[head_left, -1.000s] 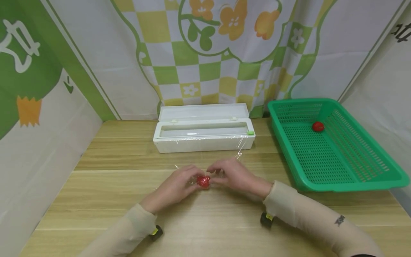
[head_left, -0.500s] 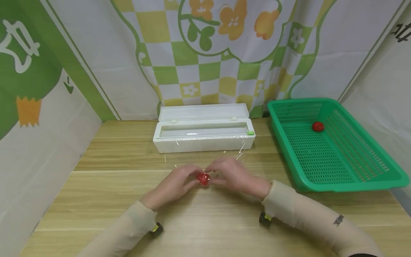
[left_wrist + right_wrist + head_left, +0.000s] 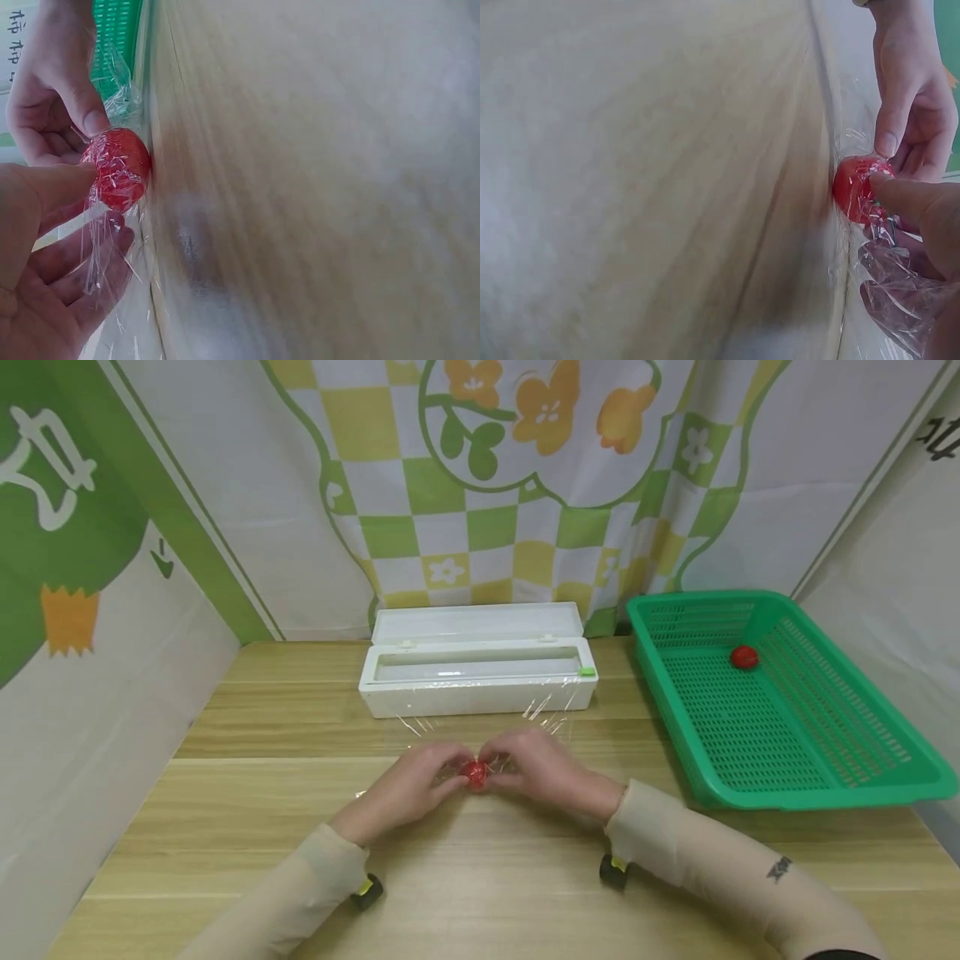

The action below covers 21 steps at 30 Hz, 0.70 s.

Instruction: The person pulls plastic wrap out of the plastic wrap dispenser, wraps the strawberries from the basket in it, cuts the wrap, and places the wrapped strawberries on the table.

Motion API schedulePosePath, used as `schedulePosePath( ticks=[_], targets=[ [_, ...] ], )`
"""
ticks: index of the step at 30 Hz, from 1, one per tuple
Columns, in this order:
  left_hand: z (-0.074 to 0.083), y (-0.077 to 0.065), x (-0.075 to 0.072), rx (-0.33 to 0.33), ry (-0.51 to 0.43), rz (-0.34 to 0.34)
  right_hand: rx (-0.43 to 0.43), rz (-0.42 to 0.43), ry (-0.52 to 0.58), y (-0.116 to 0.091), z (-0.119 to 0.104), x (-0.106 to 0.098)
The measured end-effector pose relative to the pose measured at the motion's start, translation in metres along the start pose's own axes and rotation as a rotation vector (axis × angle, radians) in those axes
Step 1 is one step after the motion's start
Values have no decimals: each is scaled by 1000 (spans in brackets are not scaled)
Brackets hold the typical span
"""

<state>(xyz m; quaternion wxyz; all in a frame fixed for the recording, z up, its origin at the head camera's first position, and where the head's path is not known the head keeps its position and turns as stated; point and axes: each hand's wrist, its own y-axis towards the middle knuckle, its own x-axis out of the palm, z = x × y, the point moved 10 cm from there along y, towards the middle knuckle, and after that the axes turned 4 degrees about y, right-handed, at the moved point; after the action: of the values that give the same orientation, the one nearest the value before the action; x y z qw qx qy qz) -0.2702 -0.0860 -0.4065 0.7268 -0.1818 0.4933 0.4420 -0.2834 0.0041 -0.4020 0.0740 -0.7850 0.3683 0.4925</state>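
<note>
A small red tomato [image 3: 474, 774] is wrapped in clear cling film [image 3: 900, 281], with creased film over its skin in both wrist views. My left hand [image 3: 411, 782] pinches the tomato from the left, thumb on the near side. From the right, my right hand [image 3: 546, 768] pinches it too, its thumb pressing the film against the red skin [image 3: 853, 187]. Loose film bunches around the fingers of both hands. A sheet of film stretches from the hands back toward the white cling film box [image 3: 480, 700], whose lid stands open.
A green basket [image 3: 678, 743] stands on the right with another red tomato [image 3: 745, 657] inside. The wooden table [image 3: 262, 727] extends around the hands. Behind the box hangs a checkered curtain [image 3: 491, 531].
Both hands stay close on the tomato, shifting slightly and turning it a little away from me. The film by the box shows new taut creases.
</note>
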Motion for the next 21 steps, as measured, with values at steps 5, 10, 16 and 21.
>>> schedulePosePath(
  ticks=[5,10,16,21],
  targets=[
    [4,0,-6,32,82,33,12,-12,39,2,7,1],
    [10,1,-8,107,102,57,27,-15,59,2,11,0],
    [11,4,-4,149,82,51,32,-15,73,2,11,0],
    [9,9,-3,127,54,39,49,-29,52,2,13,0]
  ],
)
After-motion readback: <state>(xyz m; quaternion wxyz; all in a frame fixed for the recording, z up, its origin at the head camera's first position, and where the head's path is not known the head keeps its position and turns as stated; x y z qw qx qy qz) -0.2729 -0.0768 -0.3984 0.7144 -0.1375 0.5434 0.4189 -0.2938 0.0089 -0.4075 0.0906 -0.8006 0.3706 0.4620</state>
